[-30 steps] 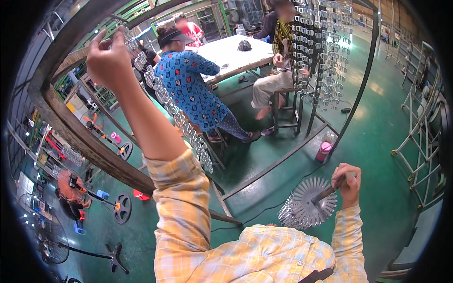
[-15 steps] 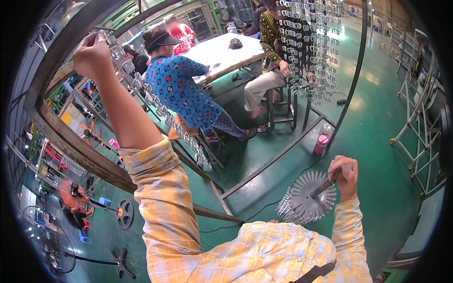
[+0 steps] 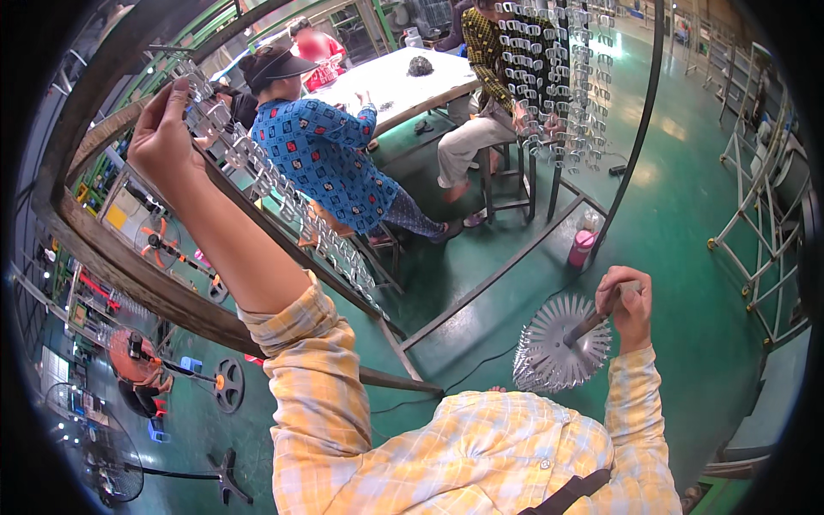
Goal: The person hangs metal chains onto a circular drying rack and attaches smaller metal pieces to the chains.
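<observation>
My left hand (image 3: 163,133) is raised at the upper left beside the top of a hanging strand of shiny metal pieces (image 3: 296,210). Its fingers are curled in towards the thumb, and whatever lies between them is too small to make out. At the lower right, my right hand (image 3: 627,305) is wrapped round a grey rod (image 3: 587,329). On that rod, below my fist, sits a round stack of thin silver metal pieces (image 3: 562,348) spread out like a fan.
A dark metal frame (image 3: 154,283) stands round me, with more metal strands (image 3: 549,77) hanging at upper right. Beyond it, people sit at a white table (image 3: 386,94). A pink bottle (image 3: 582,247) stands by the frame's foot; fans (image 3: 133,356) are at left.
My left hand has moved down slightly from the top bar. The strand beside it looks wider, with more pieces side by side. My right hand and the stack have risen slightly.
</observation>
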{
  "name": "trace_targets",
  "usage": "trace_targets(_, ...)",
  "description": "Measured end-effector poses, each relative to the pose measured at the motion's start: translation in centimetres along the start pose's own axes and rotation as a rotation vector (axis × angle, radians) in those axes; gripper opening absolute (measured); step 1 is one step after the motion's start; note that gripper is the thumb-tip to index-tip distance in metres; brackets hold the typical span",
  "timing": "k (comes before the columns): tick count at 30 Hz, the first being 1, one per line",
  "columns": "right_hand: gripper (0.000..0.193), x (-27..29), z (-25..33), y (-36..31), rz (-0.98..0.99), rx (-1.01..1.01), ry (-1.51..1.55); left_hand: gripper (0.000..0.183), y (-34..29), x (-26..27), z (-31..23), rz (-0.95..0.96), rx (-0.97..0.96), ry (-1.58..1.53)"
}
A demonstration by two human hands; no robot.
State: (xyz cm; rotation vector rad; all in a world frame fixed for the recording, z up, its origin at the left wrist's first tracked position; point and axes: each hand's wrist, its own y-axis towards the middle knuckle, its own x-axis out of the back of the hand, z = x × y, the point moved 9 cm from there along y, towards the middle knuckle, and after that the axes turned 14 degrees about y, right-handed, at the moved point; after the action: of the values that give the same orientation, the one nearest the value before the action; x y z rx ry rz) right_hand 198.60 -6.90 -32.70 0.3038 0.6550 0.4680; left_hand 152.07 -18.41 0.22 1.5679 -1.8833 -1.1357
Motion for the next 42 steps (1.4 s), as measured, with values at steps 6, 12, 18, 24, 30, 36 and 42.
trace_targets(6, 0.040, -0.6, 0.6, -0.2, -0.038, 0.011, 0.018, 0.015, -6.9, -0.5, 0.7, 0.139, 0.071, -0.121)
trace_targets(12, 0.027, 0.5, 0.9, -0.5, -0.223, 0.064, -0.024, 0.014, -15.4, -1.9, 4.0, 0.395, 0.201, -0.094)
trace_targets(18, 0.027, 1.4, 1.2, -0.2, -0.318, 0.091, -0.035, 0.012, -27.3, -4.7, 8.0, 0.745, 0.471, -0.286)
trace_targets(24, 0.029, 1.7, 1.3, 0.3, -0.269, 0.090, -0.027, 0.012, -40.3, -6.0, 12.3, 1.060, 0.530, -0.257)
trace_targets(30, 0.030, 1.1, 1.5, 0.3, -0.152, 0.100, 0.014, 0.013, -50.5, -6.1, 13.9, 1.251, 0.372, -0.081)
trace_targets(36, 0.031, 0.9, 1.2, 0.4, -0.102, 0.076, 0.042, 0.014, -56.9, -6.6, 14.4, 1.393, 0.257, -0.037)
trace_targets(42, 0.033, 0.4, 1.1, 0.4, -0.048, 0.053, 0.054, 0.014, -59.9, -6.6, 13.5, 1.527, 0.123, -0.014)
